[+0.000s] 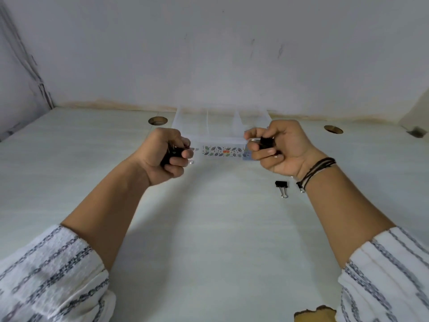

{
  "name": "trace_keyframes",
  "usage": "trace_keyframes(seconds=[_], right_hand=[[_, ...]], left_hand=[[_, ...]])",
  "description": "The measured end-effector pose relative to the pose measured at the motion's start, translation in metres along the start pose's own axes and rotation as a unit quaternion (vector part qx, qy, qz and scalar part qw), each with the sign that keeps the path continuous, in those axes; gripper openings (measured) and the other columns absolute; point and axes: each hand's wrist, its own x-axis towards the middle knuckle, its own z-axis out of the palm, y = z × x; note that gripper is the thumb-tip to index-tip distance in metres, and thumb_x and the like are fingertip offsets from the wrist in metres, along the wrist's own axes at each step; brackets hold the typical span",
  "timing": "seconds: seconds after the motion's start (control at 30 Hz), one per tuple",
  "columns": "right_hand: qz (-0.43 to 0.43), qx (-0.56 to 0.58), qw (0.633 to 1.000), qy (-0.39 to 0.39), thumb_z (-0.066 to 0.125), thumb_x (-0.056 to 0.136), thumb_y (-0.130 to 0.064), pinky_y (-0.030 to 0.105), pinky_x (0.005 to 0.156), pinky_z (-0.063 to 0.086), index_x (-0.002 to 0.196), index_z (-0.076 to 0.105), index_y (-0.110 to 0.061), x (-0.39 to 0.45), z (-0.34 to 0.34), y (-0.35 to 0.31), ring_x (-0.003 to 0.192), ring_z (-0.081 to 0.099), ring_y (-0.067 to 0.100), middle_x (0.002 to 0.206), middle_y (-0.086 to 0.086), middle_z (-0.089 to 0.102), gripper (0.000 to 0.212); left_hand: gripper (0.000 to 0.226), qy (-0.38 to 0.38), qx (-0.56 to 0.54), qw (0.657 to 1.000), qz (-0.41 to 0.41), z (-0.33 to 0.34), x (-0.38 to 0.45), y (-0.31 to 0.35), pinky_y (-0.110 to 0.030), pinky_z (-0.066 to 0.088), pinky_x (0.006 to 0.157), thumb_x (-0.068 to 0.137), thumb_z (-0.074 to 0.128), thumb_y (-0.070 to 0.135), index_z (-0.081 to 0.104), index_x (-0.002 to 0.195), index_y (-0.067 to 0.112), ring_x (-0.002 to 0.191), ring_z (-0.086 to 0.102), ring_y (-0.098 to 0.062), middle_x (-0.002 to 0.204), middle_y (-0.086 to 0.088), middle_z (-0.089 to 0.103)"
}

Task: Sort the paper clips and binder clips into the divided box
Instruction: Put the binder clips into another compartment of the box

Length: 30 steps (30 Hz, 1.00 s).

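Both hands fisted on clips before divided box (221, 126) edge.

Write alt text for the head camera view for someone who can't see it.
Two bare hands, left hand and right hand, each closed around black metal binder clips, hover in front of a clear plastic divided box on a pale table. One loose black binder clip lies on the table near the right wrist.

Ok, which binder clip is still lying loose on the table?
The black one beside the right wrist; the others are held in the left hand and right hand.
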Motion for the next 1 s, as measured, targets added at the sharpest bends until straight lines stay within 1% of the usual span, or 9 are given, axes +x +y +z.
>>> trace_keyframes(seconds=[0.23,0.43,0.57,0.63,0.7,0.73,0.77,0.9,1.0], right_hand=[[-0.033,-0.062,0.991,0.117,0.053,0.093,-0.008,0.023,0.048,0.053,0.094,0.063,0.003,0.043,0.036,-0.034,0.064,0.059,0.02,0.081,0.014,0.059,0.015],[-0.07,-0.222,0.949,0.214,0.051,0.091,-0.001,0.039,0.077,0.058,0.09,0.059,-0.002,0.078,0.053,-0.047,0.073,0.055,0.026,0.085,0.014,0.055,0.008],[-0.061,-0.399,0.889,0.217,0.05,0.094,-0.009,0.04,0.087,0.052,0.117,0.06,0.002,0.077,0.057,-0.041,0.098,0.061,0.027,0.107,0.015,0.056,0.027],[-0.079,-0.438,0.862,0.244,0.05,0.09,-0.012,0.054,0.101,0.052,0.129,0.055,0.008,0.064,0.061,-0.037,0.115,0.061,0.028,0.123,0.022,0.062,0.044],[-0.124,-0.481,0.825,0.269,0.047,0.083,-0.01,0.071,0.096,0.046,0.13,0.05,0.013,0.044,0.064,-0.032,0.099,0.051,0.017,0.121,0.03,0.064,0.053],[-0.144,-0.502,0.806,0.277,0.046,0.082,-0.01,0.073,0.094,0.045,0.129,0.049,0.014,0.035,0.062,-0.028,0.128,0.042,0.048,0.123,0.036,0.062,0.053],[-0.16,-0.516,0.793,0.282,0.046,0.084,-0.011,0.07,0.094,0.046,0.128,0.05,0.014,0.024,0.058,-0.023,0.109,0.063,0.052,0.124,0.037,0.06,0.05],[-0.196,-0.51,0.787,0.286,0.055,0.084,-0.029,0.049,0.092,0.058,0.109,0.068,-0.021,-0.019,0.023,0.001,0.096,0.072,0.024,0.104,0.001,0.072,0.029],[-0.196,-0.526,0.76,0.327,0.059,0.087,-0.022,0.044,0.085,0.059,0.098,0.071,-0.022,-0.044,-0.004,0.018,0.087,0.073,0.021,0.09,-0.003,0.074,0.016]], left_hand=[[0.016,0.152,0.037,0.987,0.047,0.041,0.037,0.043,-0.016,0.032,0.038,0.091,0.042,0.005,0.057,0.095,0.006,0.049,0.037,-0.014,0.071,-0.009,0.05],[0.01,0.182,0.125,0.973,0.074,0.08,0.073,0.065,-0.033,0.059,0.067,0.09,0.054,0.013,0.055,0.084,0.004,0.066,0.05,-0.022,0.078,-0.011,0.052],[0.022,0.155,0.203,0.966,0.045,0.087,0.077,0.066,-0.037,0.048,0.076,0.091,0.055,0.027,0.052,0.103,0.008,0.078,0.052,-0.027,0.09,-0.011,0.049],[0.03,0.179,0.235,0.953,0.07,0.083,0.076,0.064,-0.04,0.051,0.091,0.093,0.054,0.032,0.05,0.117,0.014,0.096,0.057,-0.03,0.107,-0.011,0.052],[0.015,0.194,0.252,0.936,0.151,0.077,0.068,0.062,-0.036,0.043,0.08,0.09,0.052,0.026,0.051,0.104,0.021,0.087,0.049,-0.023,0.099,-0.008,0.048],[0.007,0.194,0.267,0.925,0.189,0.073,0.062,0.06,-0.036,0.036,0.074,0.088,0.052,0.022,0.051,0.095,0.02,0.081,0.042,-0.021,0.092,-0.008,0.046],[0.003,0.194,0.286,0.912,0.22,0.068,0.054,0.057,-0.037,0.034,0.071,0.088,0.052,0.02,0.052,0.088,0.018,0.077,0.04,-0.021,0.086,-0.008,0.047],[0.018,0.259,0.36,0.849,0.285,0.04,0.019,0.031,-0.024,0.044,0.065,0.089,0.056,0.02,0.068,0.1,0.012,0.079,0.06,-0.014,0.093,0.004,0.068],[0.024,0.304,0.402,0.819,0.273,0.01,0.011,-0.002,-0.019,0.041,0.06,0.087,0.059,0.018,0.063,0.11,0.013,0.089,0.062,-0.017,0.11,0.001,0.064]])
